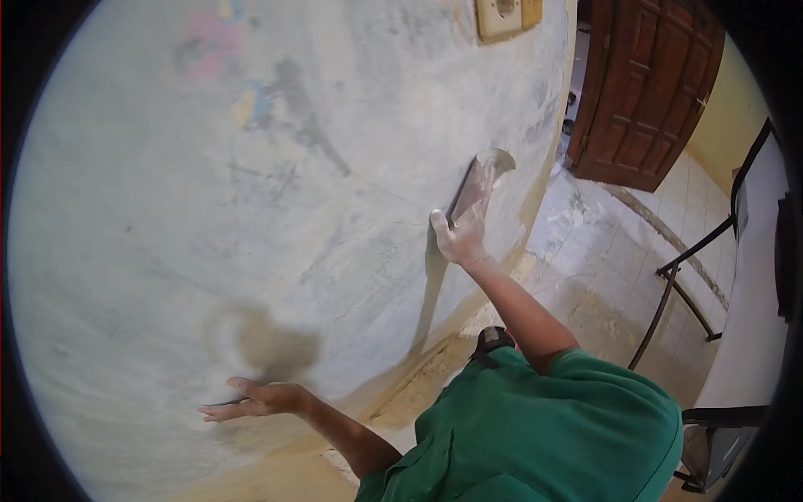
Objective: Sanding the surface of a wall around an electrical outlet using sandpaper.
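Note:
A pale plastered wall (pixel 301 263), patchy with grey, fills most of the view in front of me. My right hand (pixel 467 235) is coated in white dust. Its fingers lie along the wall over a thin sheet, apparently sandpaper (pixel 502 164), whose curved end shows beyond the fingertips; the rest is hidden under the hand. Lower left, my left hand (pixel 257 401) is held close to the wall with thumb and fingers apart. It holds nothing that I can see; whether it touches the wall I cannot tell.
A yellowed electrical socket plate (pixel 502 19) sits high on the wall. Beyond the wall's right edge are a brown panelled wooden door (pixel 646 88) and a dusty tiled floor (pixel 577 263). A dark metal frame (pixel 665 295) stands at the right, near a pale panel (pixel 746 301).

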Available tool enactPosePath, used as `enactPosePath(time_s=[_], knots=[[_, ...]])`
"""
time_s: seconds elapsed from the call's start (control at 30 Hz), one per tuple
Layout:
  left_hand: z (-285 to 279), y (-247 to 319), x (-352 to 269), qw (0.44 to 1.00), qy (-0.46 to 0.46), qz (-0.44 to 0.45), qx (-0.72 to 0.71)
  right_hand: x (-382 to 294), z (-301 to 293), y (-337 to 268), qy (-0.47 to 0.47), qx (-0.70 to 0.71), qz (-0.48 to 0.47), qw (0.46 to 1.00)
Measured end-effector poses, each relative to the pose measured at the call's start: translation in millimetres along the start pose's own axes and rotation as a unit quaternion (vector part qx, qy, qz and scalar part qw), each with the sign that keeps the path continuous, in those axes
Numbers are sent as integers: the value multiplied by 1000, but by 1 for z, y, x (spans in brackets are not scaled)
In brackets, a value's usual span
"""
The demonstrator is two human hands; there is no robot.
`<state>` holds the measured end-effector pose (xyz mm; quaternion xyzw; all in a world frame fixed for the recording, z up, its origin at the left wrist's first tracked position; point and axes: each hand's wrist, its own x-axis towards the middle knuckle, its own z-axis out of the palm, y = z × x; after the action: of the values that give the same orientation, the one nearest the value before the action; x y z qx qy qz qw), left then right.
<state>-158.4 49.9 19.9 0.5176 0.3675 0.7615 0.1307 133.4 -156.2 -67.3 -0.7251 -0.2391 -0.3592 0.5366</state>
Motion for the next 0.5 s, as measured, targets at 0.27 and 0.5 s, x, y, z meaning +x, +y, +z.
enactPosePath(time_s=[0.27,0.5], knots=[[58,70,-71,996,-11,30,85,109,-23,147,129,22,76,989],[94,106,-108,999,-22,42,28,88,-12,242,156,155,331,917]])
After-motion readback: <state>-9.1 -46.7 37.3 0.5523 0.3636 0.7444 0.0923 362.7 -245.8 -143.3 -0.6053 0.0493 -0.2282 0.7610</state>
